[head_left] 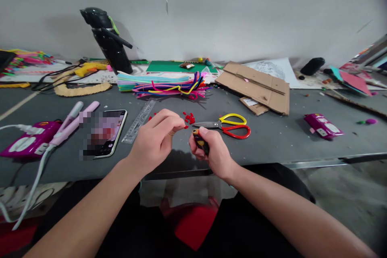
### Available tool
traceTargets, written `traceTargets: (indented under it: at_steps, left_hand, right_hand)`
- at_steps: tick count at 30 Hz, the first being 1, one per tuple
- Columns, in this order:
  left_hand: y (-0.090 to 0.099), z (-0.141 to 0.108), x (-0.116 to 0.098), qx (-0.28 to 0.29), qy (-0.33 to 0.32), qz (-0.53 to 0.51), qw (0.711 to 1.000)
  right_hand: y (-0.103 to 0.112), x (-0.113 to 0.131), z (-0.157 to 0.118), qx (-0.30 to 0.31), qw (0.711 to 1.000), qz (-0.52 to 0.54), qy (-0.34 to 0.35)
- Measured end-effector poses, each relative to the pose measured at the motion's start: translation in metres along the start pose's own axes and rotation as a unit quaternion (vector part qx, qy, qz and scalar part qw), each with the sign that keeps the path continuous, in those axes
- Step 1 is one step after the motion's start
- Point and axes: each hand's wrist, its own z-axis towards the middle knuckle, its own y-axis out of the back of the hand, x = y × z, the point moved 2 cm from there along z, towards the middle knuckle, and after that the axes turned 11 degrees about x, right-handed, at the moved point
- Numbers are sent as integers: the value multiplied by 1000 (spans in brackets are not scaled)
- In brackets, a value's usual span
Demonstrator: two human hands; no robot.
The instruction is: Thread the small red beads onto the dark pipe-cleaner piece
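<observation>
My left hand pinches a small red piece between thumb and fingertips, above the grey table. Just right of it, my right hand is wrapped round a black lighter, its top pointing up toward the red piece, with the thumb near the top. No flame can be made out. Behind both hands lies a small scatter of red pieces on the table. Scissors with one yellow and one red handle rest behind my right hand, blades pointing left. A clear ruler lies behind my left hand.
Bundled coloured pipe cleaners and cardboard lie at the back. Leftward are a phone, a pink hair straightener and a purple pack. A black flask stands behind; another purple pack is right.
</observation>
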Motion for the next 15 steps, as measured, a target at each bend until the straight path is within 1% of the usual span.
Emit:
traceTargets:
  at_steps: [4, 6, 8, 9, 11, 12, 15]
  left_hand:
    - [-4, 0, 1, 18, 13, -42, 999]
    - [-4, 0, 1, 23, 18, -59, 998]
    - [-4, 0, 1, 25, 30, -76, 996]
    - [-4, 0, 1, 27, 38, -87, 995]
    - [-3, 0, 0, 33, 54, -108, 992]
    - [-3, 0, 0, 38, 62, -118, 990]
    - [-1, 0, -1, 65, 89, -143, 984]
  right_hand:
    - [1, -3, 2, 9, 1000, 28, 8]
    - [1, -1, 2, 10, 998, 48, 31]
    - [3, 4, 0, -10, 997, 39, 64]
    - [4, 7, -2, -29, 996, 20, 80]
    - [5, 16, -5, -73, 990, -60, 102]
    - [6, 21, -7, -83, 987, -93, 106]
    - [7, 31, -10, -53, 975, -171, 130]
